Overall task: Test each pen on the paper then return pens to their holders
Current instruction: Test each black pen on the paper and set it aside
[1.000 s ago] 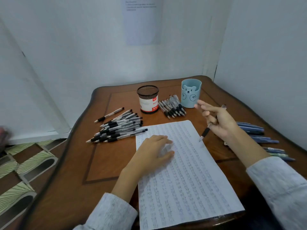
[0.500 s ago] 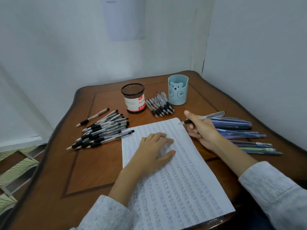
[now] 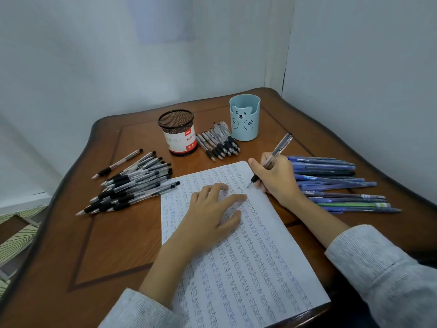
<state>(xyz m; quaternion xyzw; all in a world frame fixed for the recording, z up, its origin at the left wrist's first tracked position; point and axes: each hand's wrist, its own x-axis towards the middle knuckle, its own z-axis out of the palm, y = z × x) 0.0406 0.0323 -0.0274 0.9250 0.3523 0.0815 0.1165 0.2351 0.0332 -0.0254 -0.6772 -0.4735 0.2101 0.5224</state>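
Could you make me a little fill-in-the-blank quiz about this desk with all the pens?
The right hand grips a clear ____.
The left hand rests flat on the ____.
The blue holder shows a ____ face.
The mesh holder stands ____ of the blue holder.
Missing words: pen; paper; bear; left.

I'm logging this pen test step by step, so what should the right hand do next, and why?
Probably write a short test mark: the right hand grips a pen with its tip at the paper, while the left hand presses the sheet flat.
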